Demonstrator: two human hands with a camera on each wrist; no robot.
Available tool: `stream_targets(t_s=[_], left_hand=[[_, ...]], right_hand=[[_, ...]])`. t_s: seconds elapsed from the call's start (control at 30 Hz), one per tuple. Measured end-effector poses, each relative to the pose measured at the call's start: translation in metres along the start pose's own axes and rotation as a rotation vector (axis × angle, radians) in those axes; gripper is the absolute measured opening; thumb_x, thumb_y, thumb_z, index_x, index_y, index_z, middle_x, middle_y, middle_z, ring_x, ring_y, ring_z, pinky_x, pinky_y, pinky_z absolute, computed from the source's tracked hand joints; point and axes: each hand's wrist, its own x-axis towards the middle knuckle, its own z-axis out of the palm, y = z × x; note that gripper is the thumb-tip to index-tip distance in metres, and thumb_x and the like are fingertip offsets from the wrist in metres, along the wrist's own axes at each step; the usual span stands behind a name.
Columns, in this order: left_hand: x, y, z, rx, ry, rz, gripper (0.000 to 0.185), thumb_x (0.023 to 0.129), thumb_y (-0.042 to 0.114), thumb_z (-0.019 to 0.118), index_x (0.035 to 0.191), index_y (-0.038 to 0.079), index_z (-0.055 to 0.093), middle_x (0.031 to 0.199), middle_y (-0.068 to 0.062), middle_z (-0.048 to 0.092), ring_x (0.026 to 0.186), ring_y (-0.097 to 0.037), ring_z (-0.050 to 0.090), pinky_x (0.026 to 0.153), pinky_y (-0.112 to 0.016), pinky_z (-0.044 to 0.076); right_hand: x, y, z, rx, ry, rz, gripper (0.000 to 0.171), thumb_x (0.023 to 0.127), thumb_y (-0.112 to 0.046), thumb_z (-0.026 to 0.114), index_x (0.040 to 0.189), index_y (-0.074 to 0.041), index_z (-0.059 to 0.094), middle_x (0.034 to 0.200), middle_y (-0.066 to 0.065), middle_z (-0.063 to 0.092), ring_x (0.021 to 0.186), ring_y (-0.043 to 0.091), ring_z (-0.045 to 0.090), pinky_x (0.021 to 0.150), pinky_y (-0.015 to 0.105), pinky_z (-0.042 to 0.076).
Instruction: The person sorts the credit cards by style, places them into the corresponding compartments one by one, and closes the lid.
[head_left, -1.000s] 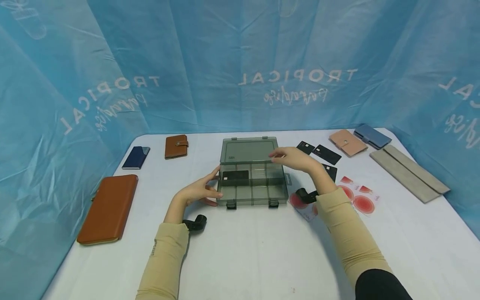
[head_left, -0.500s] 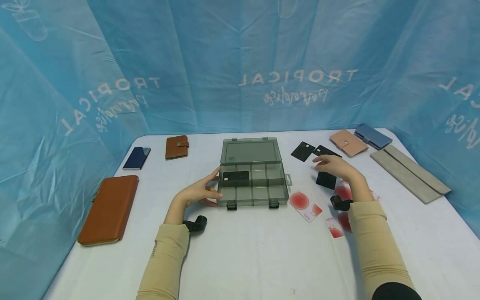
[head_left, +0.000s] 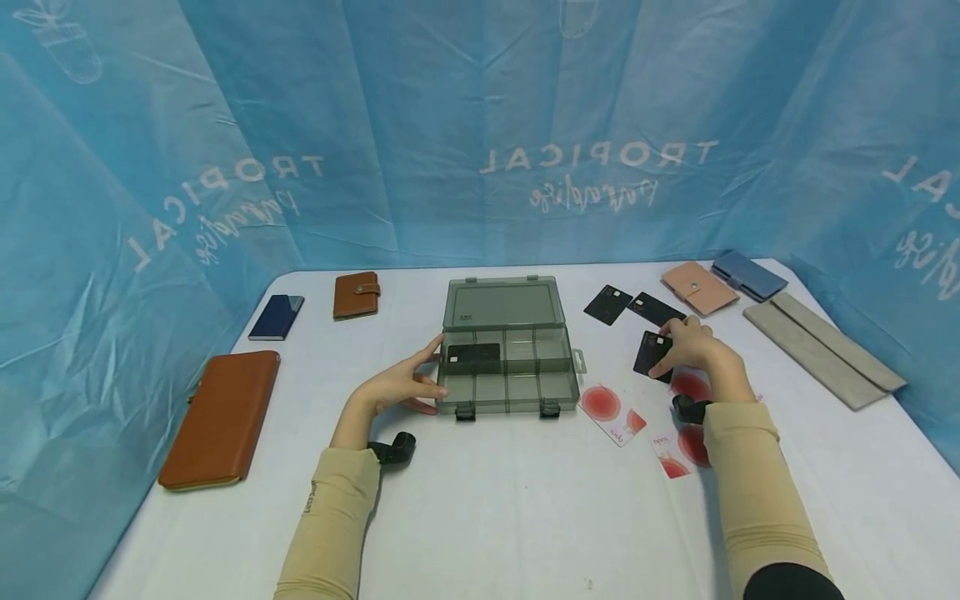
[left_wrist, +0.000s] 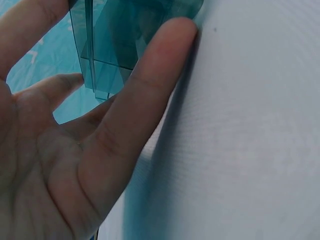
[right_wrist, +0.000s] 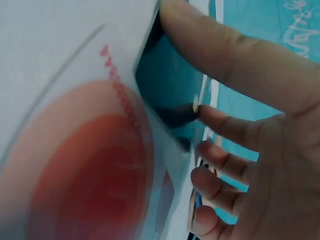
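Observation:
A smoky grey compartment box (head_left: pixel 507 406) stands open at the table's middle, its lid (head_left: pixel 502 304) tipped back. One black card (head_left: pixel 474 357) lies in its back left compartment. My left hand (head_left: pixel 427 367) rests against the box's left wall with straight fingers, and the left wrist view shows a finger (left_wrist: pixel 145 95) along the box (left_wrist: pixel 115 45). To the right, my right hand (head_left: pixel 670 350) lies over another black card (head_left: pixel 648 354) on the table. In the right wrist view the thumb (right_wrist: pixel 210 40) and a fingertip (right_wrist: pixel 207 112) pinch that card (right_wrist: pixel 167 85) by its edges.
Two more black cards (head_left: pixel 607 304) (head_left: pixel 656 308) lie behind my right hand; red-and-white cards (head_left: pixel 611 410) (head_left: pixel 678 446) lie in front. A long brown wallet (head_left: pixel 221 417), small brown wallet (head_left: pixel 356 294) and navy holder (head_left: pixel 276 317) sit left. Pink (head_left: pixel 696 287), blue (head_left: pixel 746 273) and grey (head_left: pixel 821 346) cases sit right.
My right hand left the box lid, swung right and came down onto the black card, which it now pinches. The left hand and the box have stayed put.

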Motion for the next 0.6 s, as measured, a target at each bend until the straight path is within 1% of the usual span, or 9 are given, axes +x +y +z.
stream_targets(t_s=[0.07, 0.13, 0.27, 0.33, 0.4, 0.47, 0.5, 0.53, 0.6], left_hand=[[0.000, -0.001, 0.000, 0.001, -0.007, 0.001, 0.100, 0.082, 0.011, 0.070, 0.149, 0.035, -0.001, 0.153, -0.015, 0.000, 0.088, -0.022, 0.061, 0.077, -0.043, 0.056], [0.000, -0.001, 0.000, 0.001, -0.015, 0.006, 0.100, 0.083, 0.011, 0.070, 0.149, 0.034, -0.001, 0.153, -0.016, -0.001, 0.088, -0.023, 0.061, 0.077, -0.044, 0.056], [0.000, -0.002, 0.001, -0.001, -0.006, 0.004, 0.100, 0.082, 0.012, 0.071, 0.149, 0.036, 0.000, 0.153, -0.015, 0.000, 0.089, -0.023, 0.061, 0.077, -0.043, 0.055], [0.000, -0.002, 0.000, 0.003, 0.000, 0.010, 0.100, 0.082, 0.012, 0.071, 0.149, 0.035, 0.000, 0.153, -0.015, 0.001, 0.090, -0.023, 0.061, 0.077, -0.043, 0.056], [0.000, -0.002, 0.000, 0.005, 0.007, 0.009, 0.100, 0.081, 0.013, 0.072, 0.149, 0.035, 0.001, 0.153, -0.015, 0.002, 0.090, -0.022, 0.061, 0.077, -0.043, 0.056], [0.001, -0.002, -0.001, 0.006, 0.004, 0.013, 0.100, 0.082, 0.013, 0.071, 0.149, 0.035, 0.001, 0.153, -0.015, 0.001, 0.090, -0.022, 0.061, 0.077, -0.043, 0.056], [0.001, -0.002, -0.001, 0.010, 0.000, 0.016, 0.100, 0.082, 0.013, 0.071, 0.149, 0.034, 0.000, 0.153, -0.016, 0.001, 0.089, -0.022, 0.061, 0.077, -0.043, 0.056], [0.001, -0.002, -0.001, 0.009, -0.001, 0.012, 0.099, 0.082, 0.012, 0.071, 0.149, 0.035, 0.000, 0.153, -0.015, 0.001, 0.089, -0.022, 0.061, 0.077, -0.043, 0.056], [0.001, -0.002, 0.000, 0.009, -0.008, 0.016, 0.099, 0.083, 0.012, 0.070, 0.149, 0.034, -0.001, 0.153, -0.015, 0.000, 0.089, -0.022, 0.061, 0.077, -0.043, 0.056]], right_hand=[[0.003, 0.001, 0.001, 0.018, 0.022, -0.015, 0.080, 0.066, -0.025, 0.082, 0.123, 0.005, 0.035, 0.122, 0.034, 0.027, 0.108, 0.047, 0.027, 0.088, 0.063, 0.039], [0.007, 0.002, 0.003, 0.064, 0.052, -0.034, 0.081, 0.065, -0.020, 0.083, 0.123, 0.004, 0.031, 0.121, 0.033, 0.029, 0.107, 0.046, 0.029, 0.089, 0.061, 0.039], [0.013, 0.001, 0.004, 0.254, 0.083, -0.080, 0.082, 0.072, -0.003, 0.075, 0.131, 0.000, 0.016, 0.129, 0.036, 0.028, 0.113, 0.048, 0.033, 0.099, 0.061, 0.032], [0.014, 0.000, 0.004, 0.339, 0.109, -0.100, 0.085, 0.077, 0.004, 0.068, 0.136, -0.003, 0.008, 0.134, 0.039, 0.025, 0.118, 0.050, 0.033, 0.102, 0.062, 0.029], [0.015, -0.002, 0.004, 0.419, 0.141, -0.100, 0.085, 0.081, 0.007, 0.062, 0.141, -0.007, 0.003, 0.135, 0.040, 0.024, 0.121, 0.051, 0.032, 0.101, 0.062, 0.029], [0.014, -0.004, 0.003, 0.493, 0.179, -0.094, 0.082, 0.084, 0.006, 0.059, 0.144, -0.007, 0.003, 0.134, 0.039, 0.029, 0.120, 0.049, 0.035, 0.098, 0.059, 0.034], [0.014, -0.005, 0.004, 0.534, 0.196, -0.081, 0.079, 0.086, 0.004, 0.059, 0.145, -0.006, 0.006, 0.133, 0.037, 0.031, 0.118, 0.046, 0.039, 0.096, 0.056, 0.039], [0.014, -0.006, 0.003, 0.580, 0.202, -0.073, 0.074, 0.087, 0.001, 0.058, 0.145, -0.004, 0.011, 0.130, 0.034, 0.035, 0.114, 0.042, 0.043, 0.093, 0.051, 0.043], [0.013, -0.008, 0.003, 0.666, 0.201, -0.058, 0.062, 0.091, -0.005, 0.057, 0.142, -0.001, 0.023, 0.124, 0.024, 0.043, 0.101, 0.027, 0.051, 0.083, 0.038, 0.049]])
